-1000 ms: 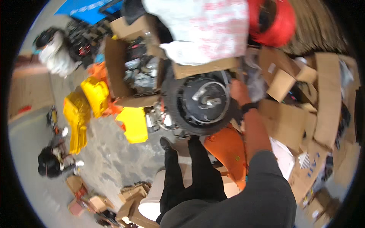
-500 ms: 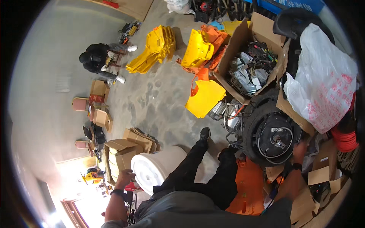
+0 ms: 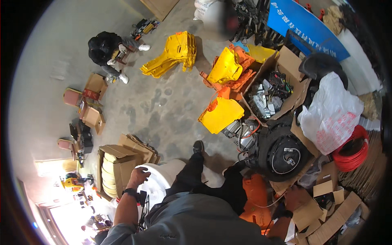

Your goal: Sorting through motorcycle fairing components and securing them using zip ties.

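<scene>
My left hand (image 3: pixel 140 175) is over the rim of a white plastic bucket (image 3: pixel 165 171), its fingers loosely spread and nothing seen in them. My right hand (image 3: pixel 295 197) reaches down beside opened cardboard boxes (image 3: pixel 308 214), below a black-tyred hub-motor wheel (image 3: pixel 281 157). A thin pale cable (image 3: pixel 266 206) runs across an orange plastic panel (image 3: pixel 255 190) up to that hand. Its fingers point away from me and are partly hidden, so I cannot make out whether they grip the cable.
A carton of metal parts and wires (image 3: pixel 267 100) stands behind the wheel, near a white plastic bag (image 3: pixel 332 114) and a red cable coil (image 3: pixel 351 149). Yellow panels (image 3: pixel 173 55) are stacked on the floor. Another person (image 3: pixel 106 51) sits far left.
My right hand has moved from beside the wheel down toward the small cardboard boxes. The left hand has shifted a little forward over the bucket. The whole view has tilted.
</scene>
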Motion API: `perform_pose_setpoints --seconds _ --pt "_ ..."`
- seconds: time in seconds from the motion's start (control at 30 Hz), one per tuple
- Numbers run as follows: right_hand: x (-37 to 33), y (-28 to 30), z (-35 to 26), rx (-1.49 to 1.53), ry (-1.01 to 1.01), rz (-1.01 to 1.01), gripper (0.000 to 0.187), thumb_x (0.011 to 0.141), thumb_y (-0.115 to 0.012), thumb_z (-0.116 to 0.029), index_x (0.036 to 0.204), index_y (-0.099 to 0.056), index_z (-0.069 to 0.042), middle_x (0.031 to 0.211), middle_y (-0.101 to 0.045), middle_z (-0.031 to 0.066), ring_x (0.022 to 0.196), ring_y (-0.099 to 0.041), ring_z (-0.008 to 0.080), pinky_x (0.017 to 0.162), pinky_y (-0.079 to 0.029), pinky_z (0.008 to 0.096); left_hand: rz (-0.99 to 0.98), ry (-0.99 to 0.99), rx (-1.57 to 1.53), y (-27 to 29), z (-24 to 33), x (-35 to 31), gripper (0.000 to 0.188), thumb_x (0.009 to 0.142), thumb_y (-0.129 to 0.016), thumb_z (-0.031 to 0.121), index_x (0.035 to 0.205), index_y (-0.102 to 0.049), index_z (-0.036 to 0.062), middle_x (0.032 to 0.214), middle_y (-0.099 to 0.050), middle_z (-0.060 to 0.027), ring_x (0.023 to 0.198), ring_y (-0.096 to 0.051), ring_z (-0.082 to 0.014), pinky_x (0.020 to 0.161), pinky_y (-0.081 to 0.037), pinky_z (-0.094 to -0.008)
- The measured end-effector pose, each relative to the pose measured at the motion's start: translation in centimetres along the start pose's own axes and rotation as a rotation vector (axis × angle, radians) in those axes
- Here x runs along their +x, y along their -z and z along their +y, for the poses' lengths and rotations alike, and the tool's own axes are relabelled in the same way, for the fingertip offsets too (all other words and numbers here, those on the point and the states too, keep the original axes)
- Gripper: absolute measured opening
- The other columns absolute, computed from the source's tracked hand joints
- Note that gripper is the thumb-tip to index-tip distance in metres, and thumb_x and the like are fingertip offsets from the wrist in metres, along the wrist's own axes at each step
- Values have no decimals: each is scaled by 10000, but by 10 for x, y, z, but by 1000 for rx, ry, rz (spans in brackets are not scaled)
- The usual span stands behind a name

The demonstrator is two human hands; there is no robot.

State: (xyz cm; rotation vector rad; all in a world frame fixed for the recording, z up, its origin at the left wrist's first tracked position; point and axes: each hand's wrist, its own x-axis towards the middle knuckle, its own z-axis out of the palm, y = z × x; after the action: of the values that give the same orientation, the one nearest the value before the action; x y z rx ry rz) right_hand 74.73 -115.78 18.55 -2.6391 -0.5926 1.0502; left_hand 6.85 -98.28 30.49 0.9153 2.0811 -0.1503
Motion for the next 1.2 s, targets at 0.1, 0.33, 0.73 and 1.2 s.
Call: perform_pose_setpoints --seconds 0.1,0.33,0.73,1.2 --pt "-5 -37 -10 225 112 7 172 847 -569 -164 831 -555 6 615 -527 92 522 -559 193 507 -446 348 -39 -53 -67 13 -14 47 417 791 -685 177 1136 -619 -47 808 -685 -143 598 -662 -176 459 -476 -273" --pt "-66 -62 -235 140 407 200 223 913 -538 -174 854 -551 40 704 -559 113 657 -523 180 598 -390 353 -54 -152 -364 75 -43 174 418 787 -701 157 1113 -614 -90 788 -676 -147 626 -651 -195 520 -484 -310" --pt "-64 -144 -538 788 468 -32 188 941 -564 -226 890 -572 -45 707 -531 -8 628 -560 90 549 -446 225 -72 -344 -444 213 14 258 401 846 -692 155 1169 -585 -58 893 -685 -132 729 -653 -179 614 -512 -286" --pt "70 -373 -698 830 252 -201 190 912 -571 -147 968 -582 35 799 -634 107 655 -665 186 570 -556 297 -175 -335 -197 277 174 376 389 828 -700 150 1145 -608 -55 808 -686 -123 690 -624 -156 637 -498 -286"
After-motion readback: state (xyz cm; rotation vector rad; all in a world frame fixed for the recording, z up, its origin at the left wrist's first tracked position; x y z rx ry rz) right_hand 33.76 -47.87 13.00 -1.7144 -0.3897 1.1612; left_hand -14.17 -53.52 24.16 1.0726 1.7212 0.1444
